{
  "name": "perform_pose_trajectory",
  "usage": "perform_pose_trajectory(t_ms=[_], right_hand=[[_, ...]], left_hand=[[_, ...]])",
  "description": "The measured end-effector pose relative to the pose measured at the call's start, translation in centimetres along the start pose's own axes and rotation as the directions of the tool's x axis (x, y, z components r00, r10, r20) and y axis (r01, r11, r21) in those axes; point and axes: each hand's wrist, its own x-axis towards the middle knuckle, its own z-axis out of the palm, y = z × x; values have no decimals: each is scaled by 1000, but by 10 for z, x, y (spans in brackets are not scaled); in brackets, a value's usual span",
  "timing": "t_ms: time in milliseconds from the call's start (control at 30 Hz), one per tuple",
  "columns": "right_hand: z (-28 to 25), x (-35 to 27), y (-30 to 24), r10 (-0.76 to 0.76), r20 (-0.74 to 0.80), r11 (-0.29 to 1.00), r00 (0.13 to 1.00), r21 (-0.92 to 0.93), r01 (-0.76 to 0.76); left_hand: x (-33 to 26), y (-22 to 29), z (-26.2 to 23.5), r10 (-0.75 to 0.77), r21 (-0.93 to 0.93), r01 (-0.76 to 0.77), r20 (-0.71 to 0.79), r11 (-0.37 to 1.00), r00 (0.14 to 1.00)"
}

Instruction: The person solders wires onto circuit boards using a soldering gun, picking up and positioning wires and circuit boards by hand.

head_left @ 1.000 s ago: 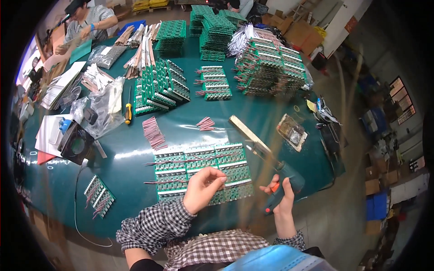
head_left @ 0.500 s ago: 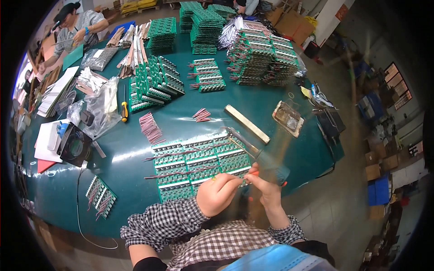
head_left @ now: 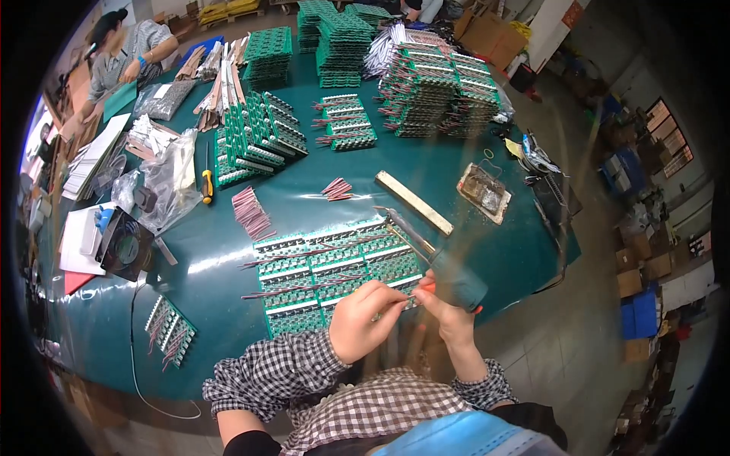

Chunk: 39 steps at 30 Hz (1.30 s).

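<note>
My left hand is closed in a pinch over the near edge of a green circuit board panel. Its fingertips meet those of my right hand, with a thin wire between them, mostly hidden. My right hand also grips a soldering iron with a teal handle, its metal tip pointing away over the panel's far right corner. Red and dark wires lie in rows across the panel. Beyond it are a larger bundle of cut wires and a smaller bundle.
A pale bar and a stained soldering tray lie at far right. Circuit board stacks stand at the back. On the left are a yellow-handled screwdriver, a small fan and a small board. A co-worker sits far left.
The soldering iron has shifted slightly, its tip farther from me and more of its handle showing. Both hands remain pinched together at nearly the same place. The co-worker's arms have moved.
</note>
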Motion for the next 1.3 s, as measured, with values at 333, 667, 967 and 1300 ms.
perform_pose_trajectory(t_ms=[333, 667, 967, 1300], right_hand=[[4, -1, -1, -135, 110, 960, 985, -230, 157], [-36, 13, 10, 269, -93, 894, 959, 395, -212], [-91, 36, 37, 351, 54, 618, 935, 737, -274], [-89, 50, 60, 306, 196, 441, 932, 838, -321]], left_hand=[[0, -4, -1, -331, -99, 348, 155, 932, 931], [4, -4, -6, -367, -96, 388, 182, 917, 912], [2, -11, -27, -425, -162, 433, 80, 887, 902], [-6, -49, -34, -631, -425, 542, -94, 725, 770]])
